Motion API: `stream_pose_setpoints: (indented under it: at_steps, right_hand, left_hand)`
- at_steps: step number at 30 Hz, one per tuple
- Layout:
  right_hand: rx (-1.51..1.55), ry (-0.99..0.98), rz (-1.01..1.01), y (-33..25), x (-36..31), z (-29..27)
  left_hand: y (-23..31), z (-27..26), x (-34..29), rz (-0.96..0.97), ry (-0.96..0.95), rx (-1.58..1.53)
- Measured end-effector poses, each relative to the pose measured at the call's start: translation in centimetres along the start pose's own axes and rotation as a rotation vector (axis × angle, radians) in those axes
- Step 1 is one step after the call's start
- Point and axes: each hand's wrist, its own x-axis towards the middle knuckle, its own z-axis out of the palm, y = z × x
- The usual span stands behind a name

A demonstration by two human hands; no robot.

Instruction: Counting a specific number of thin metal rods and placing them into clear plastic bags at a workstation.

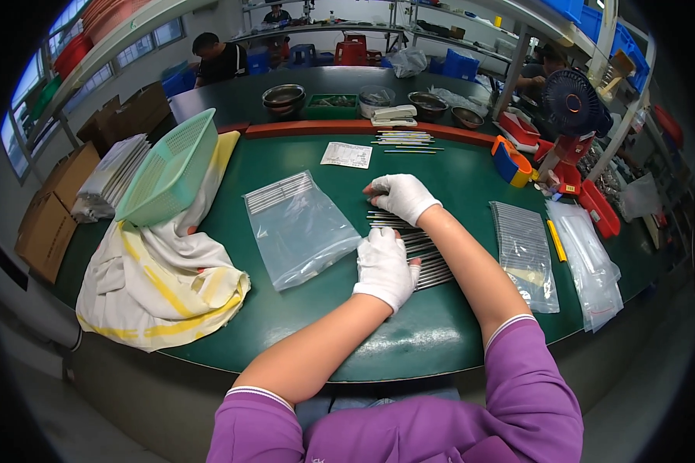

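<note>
My left hand (pixel 384 266), in a white fingerless glove, rests on a row of thin metal rods (pixel 432 270) on the green table. Its thumb stands apart from the fingers, whose tips are partly hidden against the rods. Just beyond, my right hand (pixel 403 198), gloved the same way, reaches over the far end of the row. The fingers there are loosely bent and apart, with nothing visible in them. Left of the hands lies a clear plastic bag (pixel 301 231) with several metal rods (pixel 280 191) at its far end. Both forearms cover part of the row.
A filled clear bag (pixel 523 251), a yellow marker-like stick (pixel 556 241) and flat plastic bags (pixel 587 262) lie right. At left, a green basket (pixel 170 174) sits by a cloth (pixel 162 285). A paper slip (pixel 346 155), loose rods (pixel 404 139), tape dispenser (pixel 513 163) and fan (pixel 573 104) are farther back.
</note>
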Motion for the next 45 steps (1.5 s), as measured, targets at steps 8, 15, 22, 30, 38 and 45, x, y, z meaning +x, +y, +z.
stream_pose_setpoints:
  at_steps: [8,15,22,30,38,45]
  right_hand:
    - [-0.129,-0.248,0.136,-0.4,-0.2,-2.1]
    - [-0.333,-0.269,0.189,-1.0,0.1,-2.0]
    - [-0.228,-0.070,-0.001,1.1,0.2,-2.0]
    - [0.689,0.557,0.176,5.1,1.0,-5.5]
    - [0.838,0.249,0.542,8.2,-0.7,-5.6]
    - [0.997,0.453,0.621,9.5,-0.7,-5.0]
  left_hand:
    - [0.0,-0.7,0.1,-0.007,-0.044,0.004]
    - [0.1,-0.4,0.1,0.012,-0.018,0.025]
    - [-0.2,-0.4,0.0,0.021,-0.017,0.032]
    - [-0.1,-0.2,0.0,0.035,0.007,0.027]
    - [-0.3,-0.4,0.0,0.059,0.031,0.027]
    - [-0.4,-0.5,0.0,0.048,0.015,0.053]
